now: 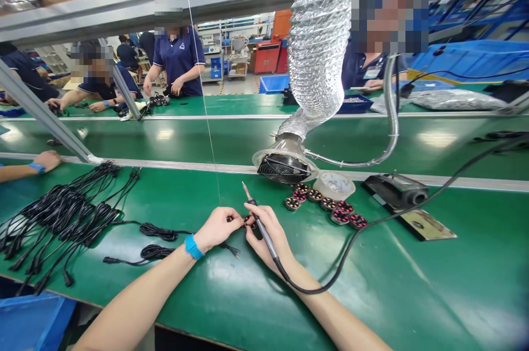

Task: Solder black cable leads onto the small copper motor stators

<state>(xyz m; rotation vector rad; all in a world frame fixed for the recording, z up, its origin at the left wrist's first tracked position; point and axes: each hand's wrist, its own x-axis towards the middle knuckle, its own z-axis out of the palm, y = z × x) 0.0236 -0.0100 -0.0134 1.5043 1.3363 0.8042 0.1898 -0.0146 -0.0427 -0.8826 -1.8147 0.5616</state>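
Observation:
My right hand [268,232] is closed around a soldering iron [264,235], its bare tip pointing up and away from me. Its fingertips also touch a small round copper-wound coil part [248,221], mostly covered by fingers. My left hand [219,227], with a blue wristband [193,247], is pinched at the left side of that part; a dark bit shows between the fingers, too small to name. Two coiled black cables [159,231] lie left of my left wrist. Stripped wire ends [236,252] show on the bench below the hands.
A heap of black cables [74,208] covers the left bench. Several round coil parts [328,204] sit by a tape roll [334,184], under a fume extractor fan [285,168]. An iron stand [397,191] is at right. A co-worker's hand [48,161] rests far left.

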